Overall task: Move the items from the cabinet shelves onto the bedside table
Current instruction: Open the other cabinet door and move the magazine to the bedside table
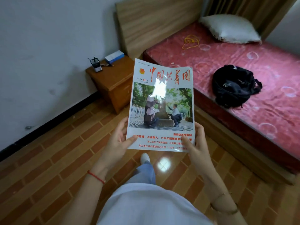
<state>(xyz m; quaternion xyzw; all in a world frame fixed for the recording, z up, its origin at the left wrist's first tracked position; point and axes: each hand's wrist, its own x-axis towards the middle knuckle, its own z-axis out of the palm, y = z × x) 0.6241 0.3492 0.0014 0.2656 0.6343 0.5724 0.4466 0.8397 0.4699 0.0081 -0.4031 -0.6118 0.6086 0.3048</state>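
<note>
The magazine (161, 108) is thin and shiny, with big red letters on top and a photo of people by a stone. It is held face up. Fingers (131, 139) pinch its bottom corners. The bedside table (112, 80) is brown wood, far beyond the fingers.

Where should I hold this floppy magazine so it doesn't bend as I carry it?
Hold the magazine at its bottom corners from both side edges, as the left hand and right hand do now: thumbs on the cover, fingers behind. It is thin and glossy, and its unsupported top corner already curls, so two spread holds likely keep it flat.
</note>
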